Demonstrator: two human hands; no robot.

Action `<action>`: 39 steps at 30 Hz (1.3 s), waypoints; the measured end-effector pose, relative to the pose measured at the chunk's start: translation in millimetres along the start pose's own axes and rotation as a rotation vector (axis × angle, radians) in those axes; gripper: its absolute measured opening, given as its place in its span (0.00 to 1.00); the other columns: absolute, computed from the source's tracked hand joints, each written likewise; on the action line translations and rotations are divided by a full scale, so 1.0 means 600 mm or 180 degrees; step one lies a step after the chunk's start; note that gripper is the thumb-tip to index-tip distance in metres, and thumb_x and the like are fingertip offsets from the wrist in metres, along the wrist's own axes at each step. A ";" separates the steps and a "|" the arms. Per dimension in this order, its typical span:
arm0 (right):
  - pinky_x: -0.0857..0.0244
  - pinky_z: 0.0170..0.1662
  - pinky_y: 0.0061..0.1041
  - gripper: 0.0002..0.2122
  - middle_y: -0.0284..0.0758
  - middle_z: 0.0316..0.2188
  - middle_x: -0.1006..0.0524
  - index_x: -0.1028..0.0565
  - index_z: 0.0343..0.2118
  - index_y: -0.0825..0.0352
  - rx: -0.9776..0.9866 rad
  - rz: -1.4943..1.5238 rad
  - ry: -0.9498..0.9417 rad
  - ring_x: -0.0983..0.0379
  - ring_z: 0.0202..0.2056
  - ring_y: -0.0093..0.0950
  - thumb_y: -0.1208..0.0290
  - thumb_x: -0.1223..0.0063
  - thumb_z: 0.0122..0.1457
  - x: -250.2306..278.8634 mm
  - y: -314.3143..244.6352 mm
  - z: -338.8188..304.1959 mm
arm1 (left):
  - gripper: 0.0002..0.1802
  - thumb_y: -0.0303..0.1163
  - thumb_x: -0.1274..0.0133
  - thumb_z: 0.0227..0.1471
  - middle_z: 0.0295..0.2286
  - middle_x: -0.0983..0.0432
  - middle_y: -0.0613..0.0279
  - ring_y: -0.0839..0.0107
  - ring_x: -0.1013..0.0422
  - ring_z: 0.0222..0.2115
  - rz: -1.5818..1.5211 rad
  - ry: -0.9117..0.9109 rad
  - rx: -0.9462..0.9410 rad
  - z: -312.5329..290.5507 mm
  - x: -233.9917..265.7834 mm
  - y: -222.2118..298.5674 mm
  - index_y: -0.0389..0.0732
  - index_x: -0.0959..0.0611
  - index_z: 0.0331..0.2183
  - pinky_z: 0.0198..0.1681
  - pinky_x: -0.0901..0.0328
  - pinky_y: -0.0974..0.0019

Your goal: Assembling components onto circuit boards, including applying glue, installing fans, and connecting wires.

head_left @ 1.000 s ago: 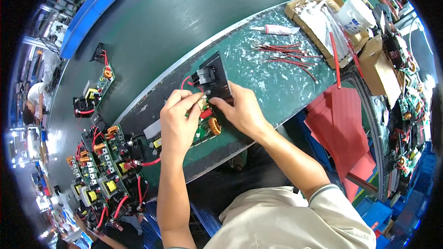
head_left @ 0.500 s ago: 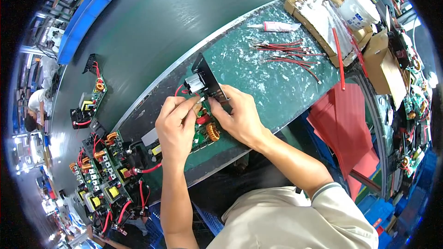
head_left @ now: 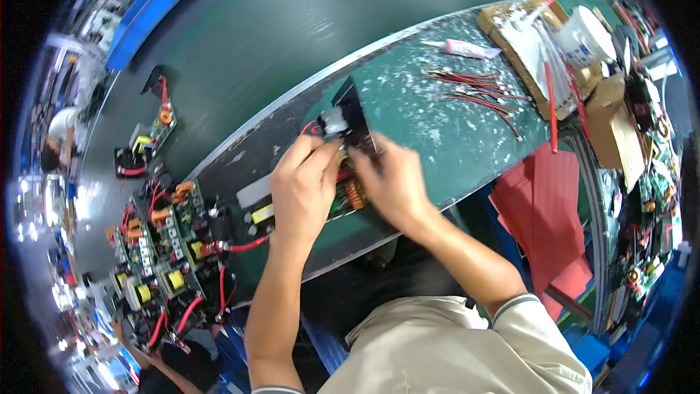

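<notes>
1. Board [head_left: 339, 208]: at the near part of the surface [head_left: 437, 149], partly hidden beneath the hands. Its coil [head_left: 355, 195] shows between the wrists. The board should be braced flat, with no load on the coil.
2. Left hand [head_left: 301, 175]: fingertips pinched together beside the panel's lower part; anything between them is hidden. A light, square pinch is judged best.
3. Right hand [head_left: 395, 181]: blurred; thumb and fingers appear to grip the panel's lower edge. A firm hold here should stop the panel twisting.
4. Panel [head_left: 356, 111]: tilted upright above the board, block [head_left: 334, 122] on its left face. Alignment should precede any pressure.
5. Red lead [head_left: 308, 128]: beside the block, left. It should be neither trapped nor tugged.
6. Wire bundle [head_left: 477, 85] and, beyond, tube [head_left: 470, 49]: on the surface, well apart from both hands; no obstruction noted.
</notes>
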State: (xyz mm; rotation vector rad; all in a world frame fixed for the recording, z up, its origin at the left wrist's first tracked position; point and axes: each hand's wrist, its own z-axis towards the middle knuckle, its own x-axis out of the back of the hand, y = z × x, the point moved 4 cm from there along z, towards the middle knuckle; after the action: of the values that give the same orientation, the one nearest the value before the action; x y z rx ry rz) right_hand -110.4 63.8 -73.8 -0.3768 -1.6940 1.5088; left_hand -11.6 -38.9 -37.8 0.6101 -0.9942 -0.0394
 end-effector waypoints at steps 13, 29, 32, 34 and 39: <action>0.42 0.62 0.40 0.37 0.45 0.63 0.37 0.34 0.61 0.67 0.1840 -0.0938 -0.1208 0.39 0.61 0.47 0.65 0.30 0.46 -0.012 -0.007 -0.036 | 0.59 0.52 0.29 0.28 0.62 0.43 0.52 0.43 0.46 0.61 0.1107 -0.0518 0.0386 -0.122 0.069 -0.046 0.41 0.33 0.61 0.61 0.46 0.43; 0.37 0.56 0.41 0.28 0.43 0.57 0.30 0.25 0.51 0.66 0.1411 -0.0864 -0.1099 0.33 0.57 0.46 0.64 0.30 0.45 -0.032 -0.006 -0.030 | 0.49 0.52 0.32 0.36 0.59 0.37 0.59 0.50 0.39 0.56 0.1126 -0.0195 0.0476 -0.129 0.061 -0.056 0.47 0.29 0.60 0.54 0.43 0.46; 0.35 0.55 0.38 0.28 0.43 0.57 0.29 0.23 0.50 0.66 0.1444 -0.0858 -0.0971 0.31 0.55 0.44 0.67 0.28 0.42 -0.021 -0.005 -0.030 | 0.49 0.48 0.31 0.35 0.59 0.36 0.59 0.51 0.39 0.57 0.1061 -0.0227 0.0415 -0.118 0.065 -0.044 0.47 0.29 0.60 0.55 0.43 0.48; 0.30 0.49 0.36 0.27 0.46 0.55 0.28 0.23 0.49 0.68 0.1236 -0.0390 -0.0972 0.28 0.52 0.44 0.69 0.29 0.42 -0.011 0.001 -0.027 | 0.50 0.45 0.31 0.33 0.59 0.36 0.59 0.52 0.40 0.57 0.1175 -0.0267 0.0494 -0.108 0.058 -0.036 0.46 0.30 0.60 0.56 0.43 0.49; 0.34 0.54 0.39 0.25 0.43 0.53 0.27 0.22 0.45 0.68 0.1692 -0.0218 -0.0644 0.30 0.54 0.43 0.64 0.31 0.41 -0.020 0.001 -0.034 | 0.49 0.56 0.38 0.43 0.60 0.37 0.52 0.45 0.41 0.59 0.1370 -0.0017 0.0138 -0.119 0.064 -0.034 0.40 0.33 0.61 0.59 0.44 0.45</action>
State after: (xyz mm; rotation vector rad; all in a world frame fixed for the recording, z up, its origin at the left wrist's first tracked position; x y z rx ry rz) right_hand -88.3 69.4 -79.8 0.1175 -1.3603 1.9157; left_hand 71.7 -34.6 -46.6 0.4251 -1.1163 0.3618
